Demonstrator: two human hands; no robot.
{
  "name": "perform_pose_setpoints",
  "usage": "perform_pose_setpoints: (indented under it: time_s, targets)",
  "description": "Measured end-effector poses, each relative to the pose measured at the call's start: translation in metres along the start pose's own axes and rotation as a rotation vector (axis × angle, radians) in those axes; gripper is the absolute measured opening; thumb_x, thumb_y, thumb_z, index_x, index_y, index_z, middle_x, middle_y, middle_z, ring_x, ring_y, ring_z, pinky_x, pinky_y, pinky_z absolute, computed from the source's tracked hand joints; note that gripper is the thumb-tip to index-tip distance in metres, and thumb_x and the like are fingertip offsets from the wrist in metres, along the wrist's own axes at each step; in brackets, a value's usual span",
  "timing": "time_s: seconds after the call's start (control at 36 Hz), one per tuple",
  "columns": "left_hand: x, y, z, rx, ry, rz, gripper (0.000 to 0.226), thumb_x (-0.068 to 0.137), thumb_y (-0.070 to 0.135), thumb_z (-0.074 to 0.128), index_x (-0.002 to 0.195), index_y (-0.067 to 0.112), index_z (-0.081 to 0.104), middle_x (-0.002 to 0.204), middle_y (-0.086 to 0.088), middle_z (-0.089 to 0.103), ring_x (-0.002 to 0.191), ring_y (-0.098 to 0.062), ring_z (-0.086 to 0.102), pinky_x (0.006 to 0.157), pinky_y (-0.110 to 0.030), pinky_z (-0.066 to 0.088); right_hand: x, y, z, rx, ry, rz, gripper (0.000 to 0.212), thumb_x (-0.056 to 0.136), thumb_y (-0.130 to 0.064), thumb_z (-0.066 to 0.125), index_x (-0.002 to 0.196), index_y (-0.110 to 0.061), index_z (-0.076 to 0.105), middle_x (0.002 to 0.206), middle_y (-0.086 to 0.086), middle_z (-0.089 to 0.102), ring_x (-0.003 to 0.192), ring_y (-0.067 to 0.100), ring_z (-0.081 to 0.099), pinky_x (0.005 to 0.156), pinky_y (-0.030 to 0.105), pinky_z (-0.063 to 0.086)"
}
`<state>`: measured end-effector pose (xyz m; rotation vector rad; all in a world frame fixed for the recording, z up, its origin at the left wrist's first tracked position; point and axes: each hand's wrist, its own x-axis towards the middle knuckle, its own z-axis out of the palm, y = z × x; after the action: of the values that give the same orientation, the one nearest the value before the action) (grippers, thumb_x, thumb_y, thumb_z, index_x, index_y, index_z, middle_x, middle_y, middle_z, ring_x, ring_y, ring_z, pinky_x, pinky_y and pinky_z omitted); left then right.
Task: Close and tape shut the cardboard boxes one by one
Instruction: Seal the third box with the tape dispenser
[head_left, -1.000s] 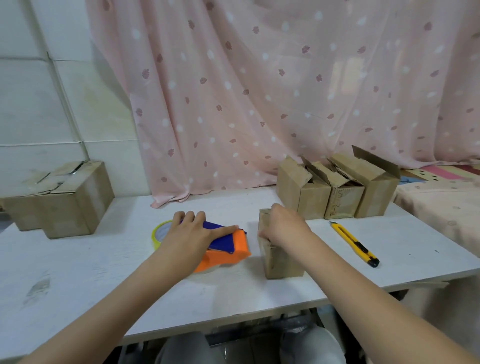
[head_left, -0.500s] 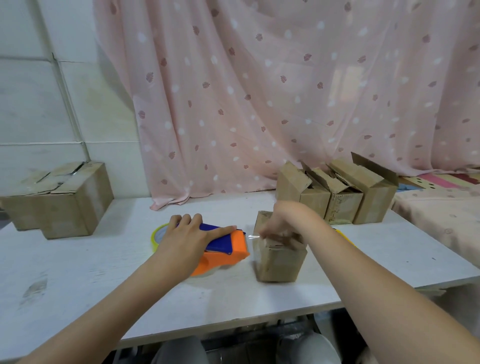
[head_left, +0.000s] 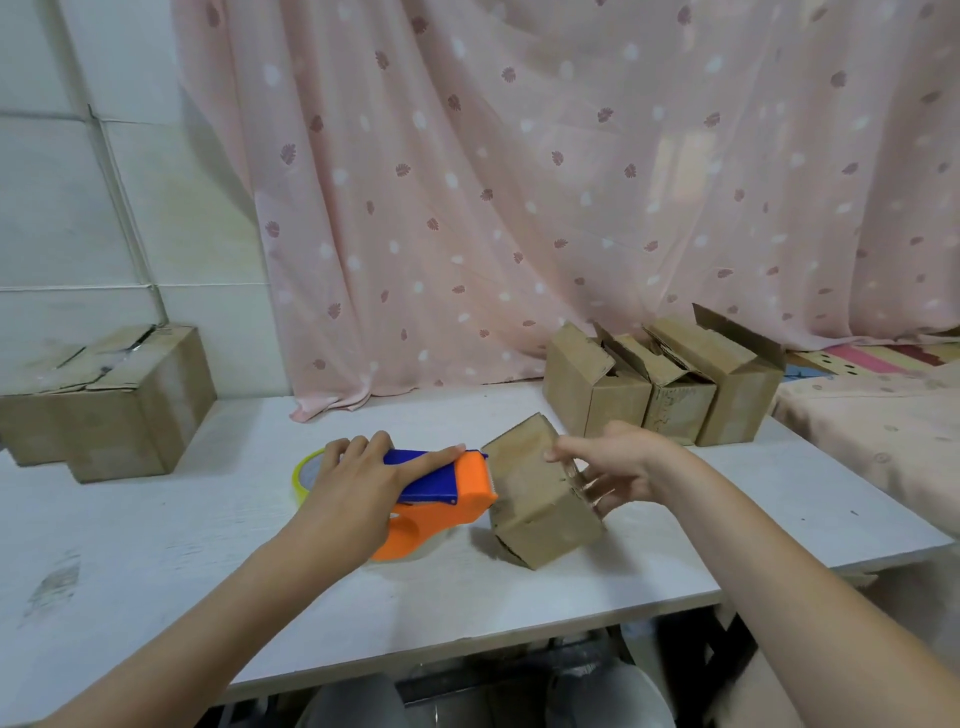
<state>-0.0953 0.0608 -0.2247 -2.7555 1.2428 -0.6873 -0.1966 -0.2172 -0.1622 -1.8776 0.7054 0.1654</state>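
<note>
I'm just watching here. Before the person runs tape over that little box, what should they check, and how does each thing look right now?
1. Box sits flat on the table: not ok, it is tilted up on one edge.
2. Right hand steadies the box: ok, its fingers are on the box's right side.
3. Left hand has the tape dispenser: ok, it rests over the top of it.
4. Dispenser's front is at the box: ok, it sits right against the left side.
5. Flaps fully closed: cannot tell from this angle.
6. Tape end pulled free: cannot tell.
</note>
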Motion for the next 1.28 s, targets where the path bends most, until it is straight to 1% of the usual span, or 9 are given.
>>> perform_pose_setpoints:
  time_s: [0.25,0.47,0.56,0.72,0.92,0.97,1.06,1.17,1.28]
  targets:
    - [0.008,0.008,-0.002,0.084,-0.026,0.016,0.116,0.059,0.018,0.082,0.148,0.057,0.018,0.087,0.0,0.047,0.077,-0.023,0.052,0.077,-0.042,0.045,0.003,0.032,0.003,0.266,-0.141,-0.033,0.029,0.094,-0.023,0.066,0.113,-0.001,0.066,0.085,0.017,0.072,0.07,0.028,0.07,0.071,0.038,0.059]
    - [0.014,0.014,-0.005,0.052,-0.058,0.028,0.106,0.075,0.024,0.074,0.15,0.058,0.006,0.098,0.0,0.048,0.089,-0.024,0.052,0.086,-0.042,0.04,0.01,0.036,0.007,0.2,-0.104,-0.052,0.033,0.092,-0.027,0.062,0.11,0.0,0.068,0.079,0.011,0.068,0.068,0.024,0.061,0.077,0.033,0.055]
    - [0.017,0.017,-0.003,0.063,0.018,0.028,0.115,0.053,0.018,0.084,0.147,0.052,0.027,0.08,0.0,0.048,0.068,-0.023,0.05,0.07,-0.04,0.045,0.012,0.04,0.009,0.092,-0.026,-0.088,0.025,0.089,-0.032,0.063,0.098,-0.011,0.072,0.087,0.004,0.064,0.08,0.02,0.055,0.08,0.032,0.047]
    - [0.02,0.018,0.004,0.078,0.058,0.022,0.116,0.049,0.015,0.085,0.145,0.05,0.032,0.078,-0.001,0.047,0.065,-0.023,0.05,0.068,-0.042,0.046,-0.014,0.048,0.028,-0.42,0.338,-0.463,0.043,0.106,-0.032,0.042,0.149,-0.025,0.044,0.15,0.004,0.049,0.14,0.028,0.042,0.111,0.039,0.036]
    - [0.02,0.024,-0.004,0.058,-0.048,0.01,0.1,0.083,0.019,0.067,0.149,0.058,0.003,0.105,-0.004,0.049,0.095,-0.028,0.051,0.091,-0.045,0.036,-0.032,0.051,0.056,-1.006,0.176,-0.722,0.062,0.106,-0.049,0.027,0.159,-0.018,0.021,0.165,-0.001,0.02,0.153,0.019,0.012,0.115,0.024,0.0]
    - [0.022,0.026,-0.004,0.083,-0.03,0.012,0.105,0.077,0.018,0.073,0.149,0.058,0.007,0.099,-0.004,0.05,0.089,-0.028,0.053,0.086,-0.045,0.039,-0.029,0.055,0.059,-1.096,0.249,-0.738,0.065,0.105,-0.05,0.027,0.158,-0.012,0.025,0.164,0.004,0.025,0.152,0.022,0.022,0.114,0.026,0.002]
    - [0.021,0.024,-0.003,0.055,-0.056,0.0,0.095,0.09,0.02,0.058,0.148,0.06,-0.007,0.11,-0.002,0.042,0.101,-0.026,0.047,0.095,-0.042,0.032,-0.022,0.064,0.059,-1.21,0.381,-0.725,0.06,0.097,-0.047,0.032,0.132,-0.01,0.064,0.135,0.004,0.064,0.124,0.02,0.061,0.106,0.029,0.03]
    - [0.017,0.021,-0.007,0.04,-0.029,0.008,0.099,0.085,0.02,0.065,0.148,0.061,0.001,0.106,-0.002,0.047,0.096,-0.026,0.05,0.092,-0.045,0.035,-0.015,0.072,0.062,-1.262,0.469,-0.779,0.052,0.089,-0.051,0.062,0.122,-0.012,0.072,0.124,0.003,0.07,0.114,0.018,0.068,0.101,0.029,0.035]
    - [0.016,0.013,-0.008,0.101,-0.026,0.017,0.105,0.076,0.018,0.073,0.148,0.06,0.01,0.1,-0.003,0.052,0.088,-0.027,0.054,0.087,-0.047,0.038,-0.02,0.069,0.06,-1.276,0.397,-0.701,0.06,0.092,-0.049,0.034,0.122,-0.013,0.072,0.125,0.002,0.07,0.114,0.017,0.067,0.101,0.029,0.035]
